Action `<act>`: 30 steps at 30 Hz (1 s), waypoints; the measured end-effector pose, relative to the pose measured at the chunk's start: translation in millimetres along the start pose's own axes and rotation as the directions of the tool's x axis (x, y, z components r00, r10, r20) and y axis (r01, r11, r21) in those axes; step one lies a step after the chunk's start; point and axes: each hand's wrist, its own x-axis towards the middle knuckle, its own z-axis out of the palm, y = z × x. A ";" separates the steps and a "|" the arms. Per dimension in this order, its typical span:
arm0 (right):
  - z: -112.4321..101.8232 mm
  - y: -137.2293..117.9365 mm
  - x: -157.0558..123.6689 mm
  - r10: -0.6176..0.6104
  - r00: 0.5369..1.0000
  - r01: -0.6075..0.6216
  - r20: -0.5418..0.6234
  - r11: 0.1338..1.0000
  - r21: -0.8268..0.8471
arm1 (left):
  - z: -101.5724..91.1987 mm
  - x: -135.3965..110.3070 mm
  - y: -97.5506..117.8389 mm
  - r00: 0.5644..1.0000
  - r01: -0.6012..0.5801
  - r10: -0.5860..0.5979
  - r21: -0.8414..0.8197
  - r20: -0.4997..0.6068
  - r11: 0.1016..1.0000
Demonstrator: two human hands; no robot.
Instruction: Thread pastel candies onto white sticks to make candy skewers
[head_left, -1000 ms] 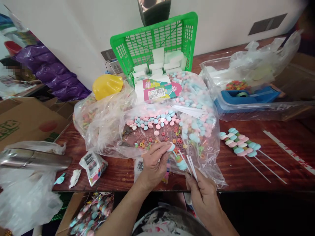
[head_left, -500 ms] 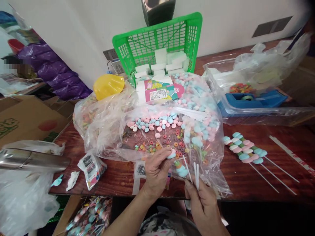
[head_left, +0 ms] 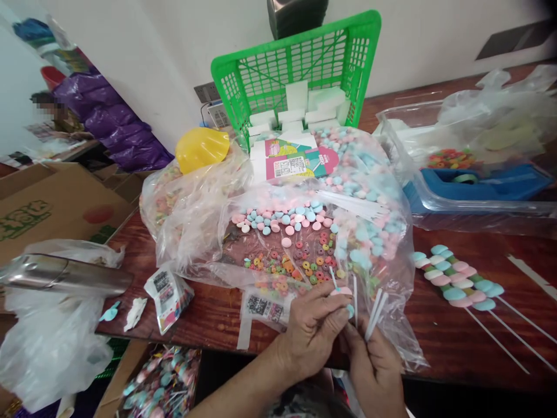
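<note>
My left hand (head_left: pixel 311 328) is closed, its fingertips pinching a pink candy (head_left: pixel 342 291) through which the tip of a white stick pokes. A pale blue candy (head_left: pixel 350 311) shows just below, partly hidden by my thumb. Close on the right, my right hand (head_left: pixel 376 366) is closed around several thin white sticks (head_left: pixel 376 313) that point up and away. Both hands are almost touching over the front edge of the table. Beyond them, loose pink and blue candies (head_left: pixel 286 242) and small coloured rings (head_left: pixel 319 264) lie on a clear plastic bag (head_left: pixel 304 186).
Finished-looking candy skewers (head_left: pixel 461 278) lie at right. Behind stands a green basket (head_left: pixel 296 46) holding white blocks; a blue tape dispenser (head_left: pixel 491 180) sits in a clear tray. At left are a yellow bowl (head_left: pixel 202 150), a steel flask (head_left: pixel 65 276) and a carton of wrapped candy (head_left: pixel 163 377).
My left hand has moved right to my right hand and pushed the pink candy onto the stick. The view has shifted slightly, so the table's things appear displaced.
</note>
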 end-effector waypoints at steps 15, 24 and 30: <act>-12.8 -0.8 24.7 0.088 0.996 -0.088 0.011 0.996 0.007 | -70.2 82.8 -68.6 0.952 0.190 -0.282 0.484 0.123 0.854; -11.7 8.3 19.2 0.049 0.995 -0.040 0.086 0.994 -0.106 | -67.5 74.0 -70.1 0.978 -0.010 -0.112 0.576 0.176 0.817; -11.2 2.9 20.3 -0.004 0.995 0.018 0.096 0.989 -0.145 | -56.2 61.4 -59.5 0.947 -0.182 -0.076 0.717 0.312 0.672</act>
